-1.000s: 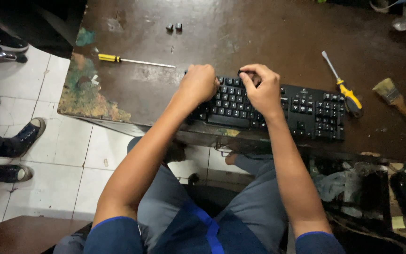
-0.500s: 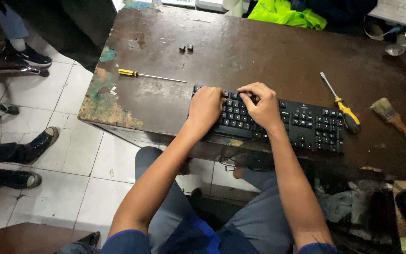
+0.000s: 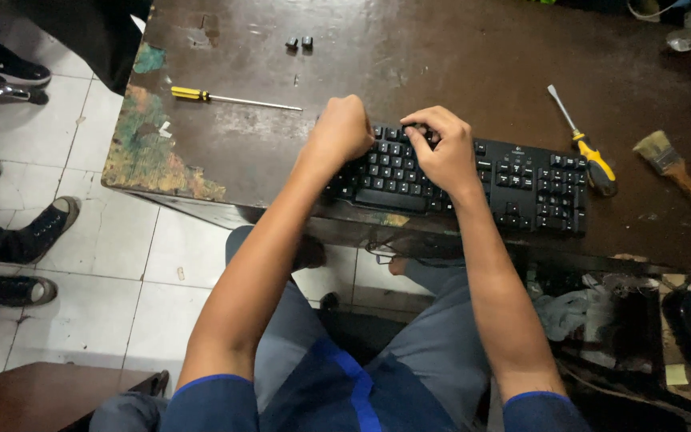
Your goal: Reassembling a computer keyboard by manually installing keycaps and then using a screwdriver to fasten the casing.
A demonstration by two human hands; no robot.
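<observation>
- Keyboard (image 3: 473, 176) in the head view: black, full-size, lying flat near the front edge of a worn dark brown table (image 3: 441, 56), its long side roughly parallel to that edge and tilted slightly down to the right
- Its front rim sits just inside the table edge, with little bare wood between them; behind it the tabletop is open up to two small dark keycaps (image 3: 299, 42) near the far side
- Left hand (image 3: 344, 132) is closed into a fist on the keyboard's left end; whether it grips anything inside cannot be told
- Right hand (image 3: 441, 152) rests on the key rows left of the middle, fingers bent and pinched narrowly together at a key in the top rows
- Keys look dark with pale legends; the right block of keys is uncovered and appears complete, while the part under the hands is hidden
- A thin yellow-handled screwdriver (image 3: 229, 98) lies well to the left, on open wood near the table's peeling left edge
- A second, yellow and black screwdriver (image 3: 585, 144) lies just beside the keyboard's right end, and a paintbrush (image 3: 676, 172) lies further right
- Off the left edge is white tiled floor (image 3: 105, 272) with other people's dark shoes (image 3: 33, 232)
</observation>
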